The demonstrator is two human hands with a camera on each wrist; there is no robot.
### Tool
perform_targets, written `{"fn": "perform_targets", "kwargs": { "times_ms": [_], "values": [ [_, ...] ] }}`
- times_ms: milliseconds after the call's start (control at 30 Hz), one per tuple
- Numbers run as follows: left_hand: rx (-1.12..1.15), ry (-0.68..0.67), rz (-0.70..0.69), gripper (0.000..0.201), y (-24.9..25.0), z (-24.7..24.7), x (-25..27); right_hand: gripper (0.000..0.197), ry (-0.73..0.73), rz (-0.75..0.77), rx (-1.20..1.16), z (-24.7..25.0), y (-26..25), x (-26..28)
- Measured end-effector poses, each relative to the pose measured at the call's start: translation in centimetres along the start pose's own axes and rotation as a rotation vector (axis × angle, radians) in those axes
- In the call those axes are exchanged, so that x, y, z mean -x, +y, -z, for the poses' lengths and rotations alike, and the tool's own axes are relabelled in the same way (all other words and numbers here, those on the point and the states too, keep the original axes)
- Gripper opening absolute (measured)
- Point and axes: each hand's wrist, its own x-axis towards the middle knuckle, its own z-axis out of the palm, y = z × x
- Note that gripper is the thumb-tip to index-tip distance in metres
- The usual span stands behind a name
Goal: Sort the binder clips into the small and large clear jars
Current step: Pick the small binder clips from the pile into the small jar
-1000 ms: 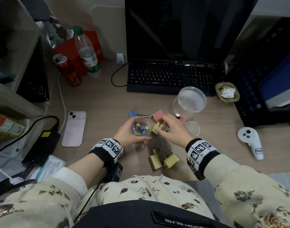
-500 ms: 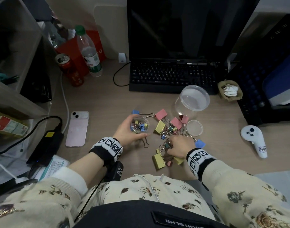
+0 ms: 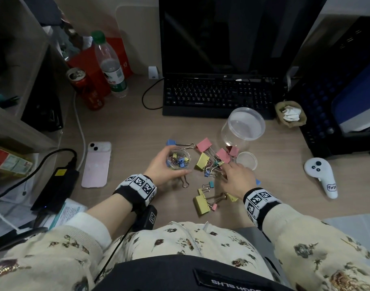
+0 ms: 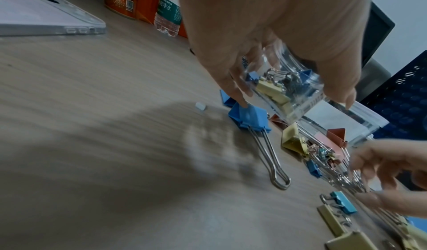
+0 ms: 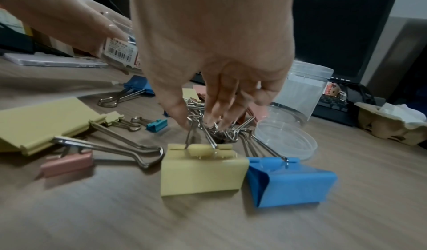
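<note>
My left hand (image 3: 172,168) grips the small clear jar (image 3: 178,158), which holds several small clips; the left wrist view shows that jar (image 4: 284,89) tilted above a large blue clip (image 4: 247,117). My right hand (image 3: 226,169) reaches down into the tangled pile of clips (image 3: 209,160), its fingertips (image 5: 209,120) touching the wire handles; I see nothing lifted. Near my body lie large yellow clips (image 3: 200,203). Another yellow clip (image 5: 203,171) and a blue one (image 5: 291,181) lie under my right wrist. The large clear jar (image 3: 243,127) stands empty behind the pile.
A clear lid (image 3: 246,160) lies right of the pile. A pink phone (image 3: 96,164) is to the left and a white controller (image 3: 321,175) to the right. A keyboard (image 3: 217,97), a can (image 3: 85,89) and a bottle (image 3: 111,66) stand at the back.
My right hand left the small jar's mouth, dropped to the near clips, and now has moved forward into the middle of the pile. The left hand keeps holding the jar.
</note>
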Motion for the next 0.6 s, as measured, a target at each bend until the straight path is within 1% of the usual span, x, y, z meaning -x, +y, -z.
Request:
{"fn": "perform_targets", "kwargs": {
  "times_ms": [67,100,167,233,300,433,600],
  "values": [
    [0.0,0.003,-0.001,0.081,0.0,0.0,0.0,0.041,0.012,0.087,-0.078,0.2,-0.1,0.0],
    [-0.001,0.003,-0.001,0.081,0.0,0.0,0.0,0.04,-0.014,0.146,-0.126,0.3,-0.2,-0.1],
    [0.001,0.003,0.001,0.079,0.1,0.0,0.0,0.043,-0.122,0.248,-0.177,0.7,-0.5,-0.2],
    [0.003,0.002,0.003,0.079,0.1,0.0,0.0,0.05,-0.214,0.292,-0.124,0.7,-0.9,-0.2],
    [0.001,0.001,0.002,0.08,0.0,0.0,0.0,0.052,-0.24,0.28,-0.068,0.5,-1.2,-0.1],
    [0.0,-0.006,0.002,0.077,-0.1,0.0,0.0,0.041,-0.227,0.233,-0.06,0.1,-1.5,0.0],
    [-0.007,-0.005,0.005,0.078,-0.1,0.0,0.1,0.032,-0.221,0.181,-0.087,0.4,-1.3,0.0]
  ]
}}
